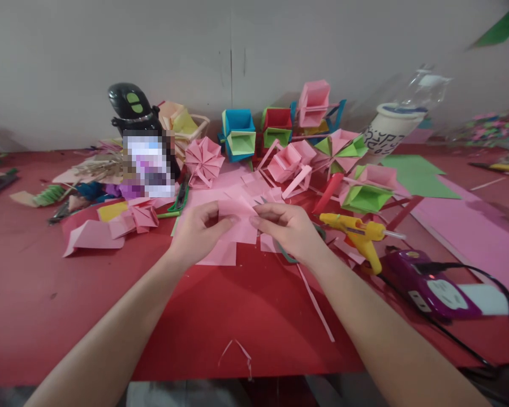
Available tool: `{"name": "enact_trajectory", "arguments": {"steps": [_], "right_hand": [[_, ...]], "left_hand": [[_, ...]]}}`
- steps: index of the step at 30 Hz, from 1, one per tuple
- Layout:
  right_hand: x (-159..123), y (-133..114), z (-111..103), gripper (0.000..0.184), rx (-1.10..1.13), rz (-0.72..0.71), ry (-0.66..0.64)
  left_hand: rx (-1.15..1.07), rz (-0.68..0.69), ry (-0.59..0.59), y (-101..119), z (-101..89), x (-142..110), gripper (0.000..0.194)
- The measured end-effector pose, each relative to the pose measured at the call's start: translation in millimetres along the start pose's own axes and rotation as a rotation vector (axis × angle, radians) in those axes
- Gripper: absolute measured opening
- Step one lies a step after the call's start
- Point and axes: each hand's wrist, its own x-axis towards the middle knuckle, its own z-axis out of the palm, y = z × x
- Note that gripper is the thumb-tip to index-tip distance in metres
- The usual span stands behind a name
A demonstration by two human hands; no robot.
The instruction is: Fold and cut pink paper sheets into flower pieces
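Note:
Over the middle of the red table, a piece of pink paper [241,226] is held up between both hands. My left hand [202,229] pinches its left edge, thumb in front. At the right edge, my right hand [286,226] grips the same sheet between thumb and fingers. Behind my right hand, scissors [261,201] show only in part, with a teal handle [289,257] below the hand. More pink paper [224,254] lies flat beneath the held piece.
Folded paper shapes [240,133] crowd the back. A yellow glue gun [358,232] and a purple power strip [435,285] with black cables lie at right. A phone on a black stand [131,102] is at left. A white cup [392,130] stands by the wall.

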Motion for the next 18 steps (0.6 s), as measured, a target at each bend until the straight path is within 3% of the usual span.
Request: {"name": "enact_trajectory", "arguments": {"steps": [5,9,15,18], "right_hand": [[0,1,1,0.018,-0.041,-0.068,-0.002],[0,3,0,0.017,-0.04,-0.109,0.009],[-3,5,1,0.02,-0.151,-0.179,0.107],[-6,4,2,0.02,-0.207,-0.215,0.142]], "left_hand": [[-0.082,0.049,0.078,-3,2.2,1,0.018],[-0.163,0.069,0.033,-5,0.8,3,0.016],[-0.454,-0.207,-0.026,2,-4.0,5,0.024],[-0.646,-0.278,-0.087,7,-5.6,6,0.033]]}}
